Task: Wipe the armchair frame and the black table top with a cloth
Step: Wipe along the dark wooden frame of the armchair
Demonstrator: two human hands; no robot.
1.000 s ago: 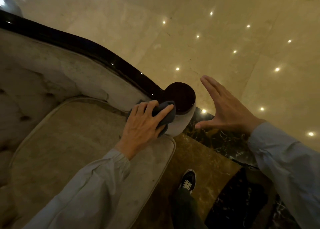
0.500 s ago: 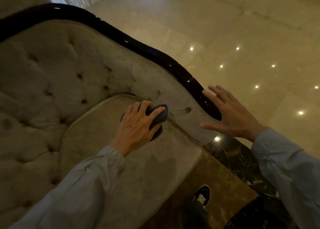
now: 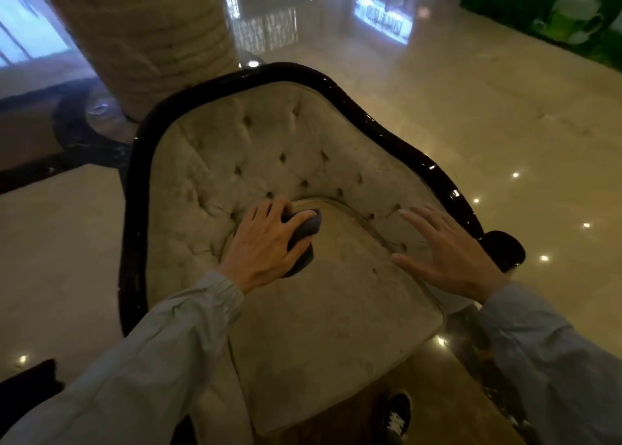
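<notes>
A tufted cream armchair with a glossy black frame (image 3: 397, 141) fills the centre of the view. My left hand (image 3: 266, 242) is shut on a dark grey cloth (image 3: 304, 234) and hovers over the back of the seat cushion (image 3: 323, 327), near the tufted backrest. My right hand (image 3: 447, 252) is open with fingers spread, over the right side of the seat beside the inner armrest padding. The round black end of the right armrest (image 3: 505, 249) shows just past my right hand. The black table top is hard to make out.
A wide ribbed pillar (image 3: 144, 34) stands behind the chair on a dark base (image 3: 84, 121). Polished marble floor (image 3: 505, 101) with light reflections surrounds the chair. My shoe (image 3: 399, 414) is at the bottom, by the seat's front edge.
My left hand with the cloth has left the right armrest end and moved left to the back of the seat. The view swung up and left, so the whole chair back shows now.
</notes>
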